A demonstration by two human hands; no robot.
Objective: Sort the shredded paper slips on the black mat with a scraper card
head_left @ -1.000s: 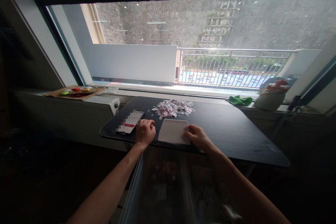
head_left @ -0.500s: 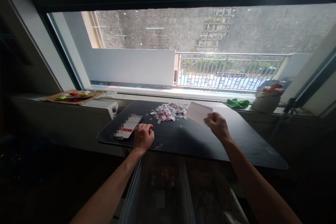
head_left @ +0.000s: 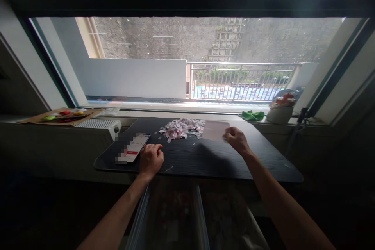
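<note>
My right hand (head_left: 236, 140) pinches a pale, flat rectangular card (head_left: 215, 130) by its right edge. The card is held over the black table (head_left: 187, 160), its left edge close to the pile of torn paper scraps (head_left: 180, 129); I cannot tell whether they touch. On the left, my left hand (head_left: 151, 159) rests at the table with its fingers curled in and nothing visible in them. A phone (head_left: 136, 149) with a lit screen and a red button lies right beside it, partly blurred out by blocks.
Below the table's front edge is a clear plastic bin (head_left: 202, 218), its contents dim. A radiator (head_left: 101, 127) and a brown board (head_left: 58, 117) with colourful items stand left. A green cloth (head_left: 252, 115) and a white pot (head_left: 279, 113) sit on the right sill.
The card in my right hand has turned from slanted to nearly level, beside the paper pile. My left hand stays by the phone. The whole view has shifted a little.
</note>
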